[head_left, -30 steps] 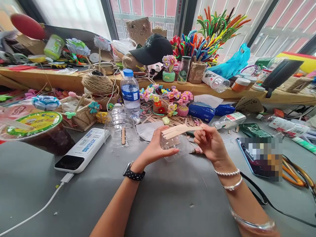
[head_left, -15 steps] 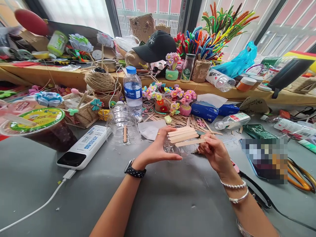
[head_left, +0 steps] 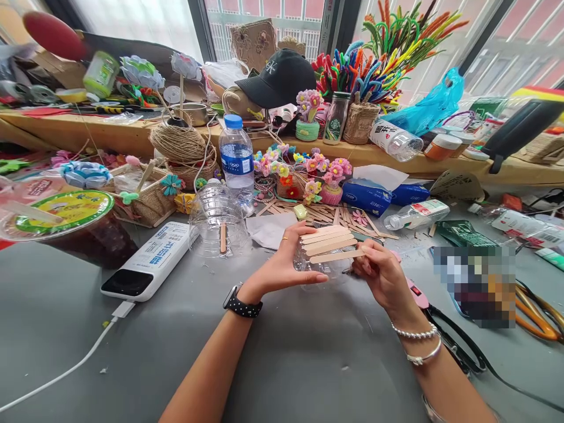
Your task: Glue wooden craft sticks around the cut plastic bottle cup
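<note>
My left hand (head_left: 288, 264) is wrapped round the left side of a clear plastic bottle piece (head_left: 330, 269), thumb along its near side. Several flat wooden sticks (head_left: 328, 236) lie side by side on top of that piece. Between its thumb and fingers, my right hand (head_left: 379, 267) pinches the right end of one more wooden stick (head_left: 332, 257), which lies along the near side of the row. Whether this stick touches the plastic cannot be made out.
A clear bottle piece (head_left: 218, 226) bearing one stick stands left of my hands, near a power bank (head_left: 147, 261) and a drink cup (head_left: 88, 235). Loose sticks (head_left: 282, 208) lie behind. On the right are pink-handled tool (head_left: 418, 294), a black cable and orange-handled scissors (head_left: 535, 317).
The stick in my right hand has shifted slightly left and closer to the row. My left hand keeps its hold on the plastic piece.
</note>
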Demonstrator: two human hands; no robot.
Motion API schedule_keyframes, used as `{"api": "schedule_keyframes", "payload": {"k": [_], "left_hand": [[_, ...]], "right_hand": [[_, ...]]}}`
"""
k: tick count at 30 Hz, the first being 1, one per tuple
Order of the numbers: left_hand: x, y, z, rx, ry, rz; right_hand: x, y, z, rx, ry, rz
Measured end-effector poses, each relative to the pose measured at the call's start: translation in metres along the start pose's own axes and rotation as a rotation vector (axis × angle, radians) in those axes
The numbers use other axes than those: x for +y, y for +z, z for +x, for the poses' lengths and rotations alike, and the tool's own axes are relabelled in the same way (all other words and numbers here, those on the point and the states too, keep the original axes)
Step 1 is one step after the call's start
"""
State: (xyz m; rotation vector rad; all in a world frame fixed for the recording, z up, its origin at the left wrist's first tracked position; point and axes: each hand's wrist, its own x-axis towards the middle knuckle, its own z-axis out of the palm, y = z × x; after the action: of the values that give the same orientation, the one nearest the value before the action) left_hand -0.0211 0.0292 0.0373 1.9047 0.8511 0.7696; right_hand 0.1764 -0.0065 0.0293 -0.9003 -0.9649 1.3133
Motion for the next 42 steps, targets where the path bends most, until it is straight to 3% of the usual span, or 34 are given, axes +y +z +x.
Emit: {"api": "schedule_keyframes", "payload": {"k": [42], "left_hand": [[0.0025, 0.0014, -0.0005, 0.017, 0.017, -0.063]], "right_hand": [[0.0064, -0.0004, -0.0011, 0.047, 0.020, -0.087]]}}
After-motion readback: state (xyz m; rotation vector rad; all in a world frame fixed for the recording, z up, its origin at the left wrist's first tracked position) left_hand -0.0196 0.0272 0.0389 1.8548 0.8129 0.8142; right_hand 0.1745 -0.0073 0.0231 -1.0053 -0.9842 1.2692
